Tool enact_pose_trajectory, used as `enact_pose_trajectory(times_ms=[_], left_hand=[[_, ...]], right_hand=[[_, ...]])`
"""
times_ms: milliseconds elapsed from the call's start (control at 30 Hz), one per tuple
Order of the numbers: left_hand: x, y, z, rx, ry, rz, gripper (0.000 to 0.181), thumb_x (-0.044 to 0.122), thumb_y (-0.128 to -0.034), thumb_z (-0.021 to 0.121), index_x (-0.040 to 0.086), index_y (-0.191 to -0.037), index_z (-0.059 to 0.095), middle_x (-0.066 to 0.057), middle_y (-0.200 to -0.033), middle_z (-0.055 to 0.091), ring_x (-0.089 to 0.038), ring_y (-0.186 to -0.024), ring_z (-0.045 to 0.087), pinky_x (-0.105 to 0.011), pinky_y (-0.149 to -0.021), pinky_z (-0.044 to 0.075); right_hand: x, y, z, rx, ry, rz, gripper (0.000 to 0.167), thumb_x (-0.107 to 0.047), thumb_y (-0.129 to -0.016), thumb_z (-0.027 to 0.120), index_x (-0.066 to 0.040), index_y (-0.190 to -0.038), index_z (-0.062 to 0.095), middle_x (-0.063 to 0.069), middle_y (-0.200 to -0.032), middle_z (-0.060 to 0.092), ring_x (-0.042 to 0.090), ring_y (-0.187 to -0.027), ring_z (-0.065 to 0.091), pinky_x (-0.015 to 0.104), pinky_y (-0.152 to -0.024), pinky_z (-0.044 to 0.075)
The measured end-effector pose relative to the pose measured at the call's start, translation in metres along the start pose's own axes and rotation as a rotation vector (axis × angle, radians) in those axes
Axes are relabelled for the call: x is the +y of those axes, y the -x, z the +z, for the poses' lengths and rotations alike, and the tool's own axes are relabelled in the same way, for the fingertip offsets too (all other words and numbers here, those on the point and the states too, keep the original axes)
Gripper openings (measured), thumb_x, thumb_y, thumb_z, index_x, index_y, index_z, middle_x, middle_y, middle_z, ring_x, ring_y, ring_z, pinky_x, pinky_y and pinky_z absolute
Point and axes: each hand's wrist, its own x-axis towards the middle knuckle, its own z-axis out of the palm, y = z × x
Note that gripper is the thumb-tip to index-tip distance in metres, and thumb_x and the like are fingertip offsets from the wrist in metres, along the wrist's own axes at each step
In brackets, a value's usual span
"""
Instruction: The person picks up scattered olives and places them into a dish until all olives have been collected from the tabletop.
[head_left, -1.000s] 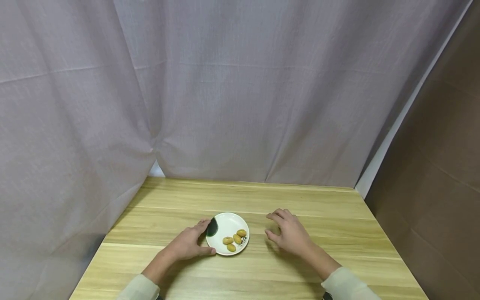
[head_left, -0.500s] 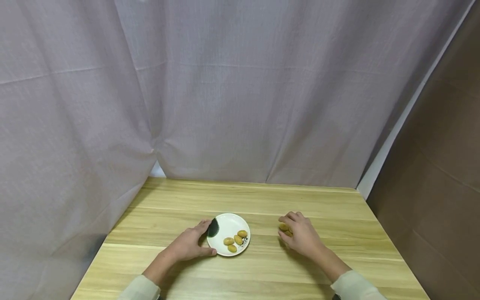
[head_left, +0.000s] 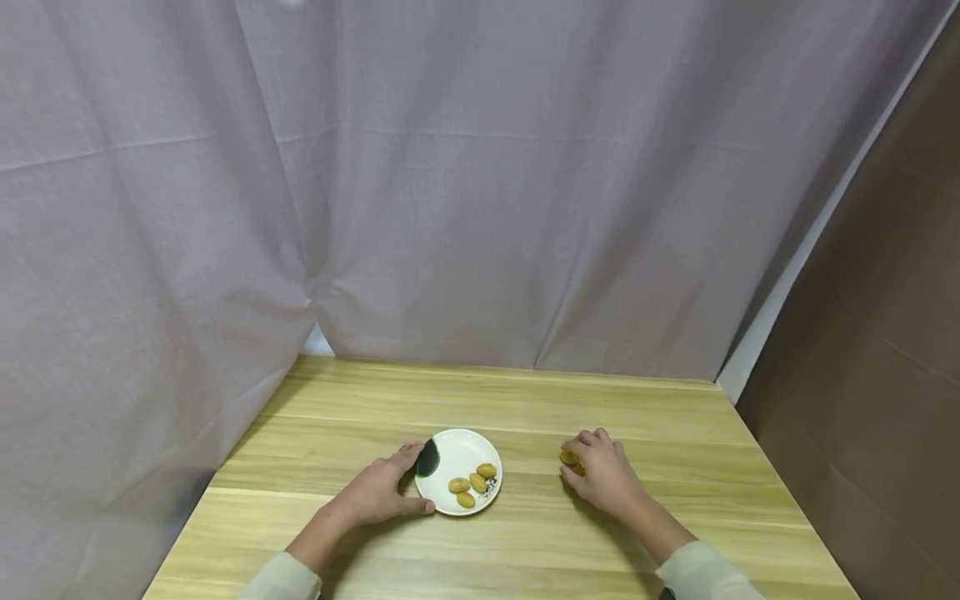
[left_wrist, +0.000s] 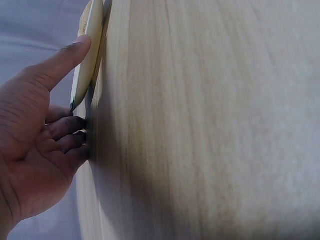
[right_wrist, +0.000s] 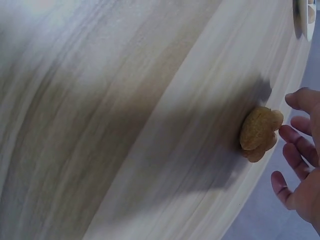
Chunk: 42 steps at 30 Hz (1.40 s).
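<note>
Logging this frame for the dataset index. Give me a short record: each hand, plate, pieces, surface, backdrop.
left hand: thumb and fingertips at the rim of the plate
right hand: fingers about the pile; firm grip not evident
plate: white, dark green patch at its left edge, on table
pieces on plate: four, yellow-brown
pile: on table, right of plate; count unclear
surface: wood-grain table
backdrop: grey curtain
</note>
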Motion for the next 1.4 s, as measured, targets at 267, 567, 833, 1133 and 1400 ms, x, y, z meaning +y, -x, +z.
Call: enact_pose_trajectory(times_ms=[267,567,833,1133,1400], left_hand=[[0.0,0.001,0.0,-0.001,0.001,0.002,0.111,0.056,-0.0887,0.09,0.004,-0.171,0.038,-0.021,-0.178,0.037,-0.047,-0.166,0.034,-0.067,-0.134,0.031],[-0.002,0.0,0.0,0.008,-0.007,0.018,0.11,0.057,-0.0883,0.09,0.004,-0.171,0.04,-0.019,-0.178,0.039,-0.047,-0.165,0.036,-0.067,-0.133,0.032],[-0.002,0.0,0.001,0.014,-0.011,0.031,0.11,0.057,-0.088,0.09,0.002,-0.17,0.041,-0.021,-0.177,0.04,-0.049,-0.163,0.039,-0.07,-0.131,0.034],[-0.002,0.001,0.001,0.011,-0.001,0.038,0.111,0.056,-0.0878,0.091,0.002,-0.17,0.04,-0.022,-0.176,0.041,-0.051,-0.162,0.04,-0.068,-0.131,0.035],[-0.002,0.0,0.0,0.015,0.001,0.035,0.11,0.056,-0.088,0.091,0.003,-0.17,0.041,-0.021,-0.176,0.041,-0.05,-0.163,0.039,-0.068,-0.132,0.034]], right_hand=[[0.003,-0.001,0.008,-0.015,-0.01,0.034,0.022,-0.017,-0.088,0.093,-0.012,-0.106,0.081,0.003,-0.108,0.076,0.021,-0.097,0.059,0.047,-0.081,0.056],[0.004,-0.003,0.012,0.001,0.004,0.071,0.019,-0.012,-0.089,0.091,-0.014,-0.104,0.079,0.004,-0.108,0.074,0.026,-0.1,0.062,0.059,-0.085,0.058],[0.0,-0.007,0.015,0.037,0.037,0.088,0.019,-0.01,-0.087,0.091,-0.015,-0.099,0.078,0.004,-0.101,0.072,0.026,-0.094,0.061,0.054,-0.081,0.056],[-0.001,-0.009,0.018,0.038,0.032,0.091,0.018,-0.007,-0.087,0.088,-0.014,-0.1,0.077,0.005,-0.101,0.071,0.027,-0.095,0.06,0.058,-0.084,0.056],[-0.01,-0.012,0.016,0.124,0.016,0.042,0.021,-0.01,-0.086,0.09,-0.014,-0.104,0.079,0.006,-0.105,0.075,0.027,-0.098,0.064,0.054,-0.083,0.056]])
